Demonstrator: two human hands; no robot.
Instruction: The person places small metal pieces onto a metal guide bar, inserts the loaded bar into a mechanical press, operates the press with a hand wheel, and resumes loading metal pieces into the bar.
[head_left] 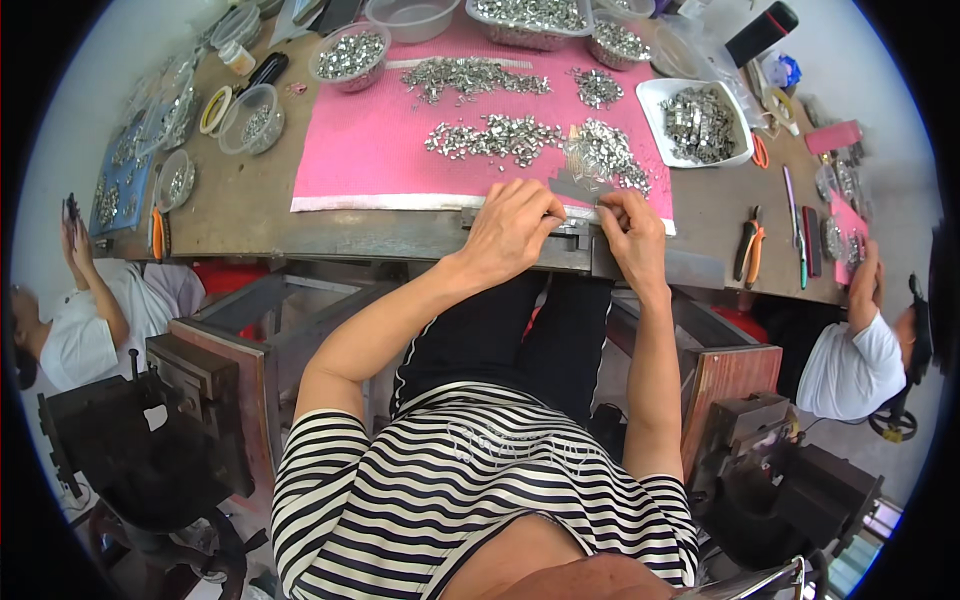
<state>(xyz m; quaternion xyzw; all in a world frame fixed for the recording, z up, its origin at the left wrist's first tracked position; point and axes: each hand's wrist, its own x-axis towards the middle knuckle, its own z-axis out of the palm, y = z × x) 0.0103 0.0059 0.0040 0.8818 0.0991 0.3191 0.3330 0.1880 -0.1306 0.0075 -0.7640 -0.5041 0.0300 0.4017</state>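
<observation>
My left hand point(508, 230) is at the front edge of the bench, thumb and fingertips pinched together over a small metal fixture point(572, 232). Just right of it, my right hand point(637, 238) is also closed in a pinch beside a grey metal plate point(574, 188). Whatever sits between the fingertips of either hand is too small to make out. Right beyond the hands, a loose pile of small silver metal pieces point(608, 150) lies on a pink mat point(370, 150). Another pile of shiny metal pieces point(500, 138) spreads to its left.
A white tray point(741, 115) of metal links stands right of the mat. Clear tubs of parts, like this round one point(350, 58), line the back. Orange-handled pliers point(748, 248) lie at right, another orange-handled tool point(160, 232) at left. Co-workers sit on both sides.
</observation>
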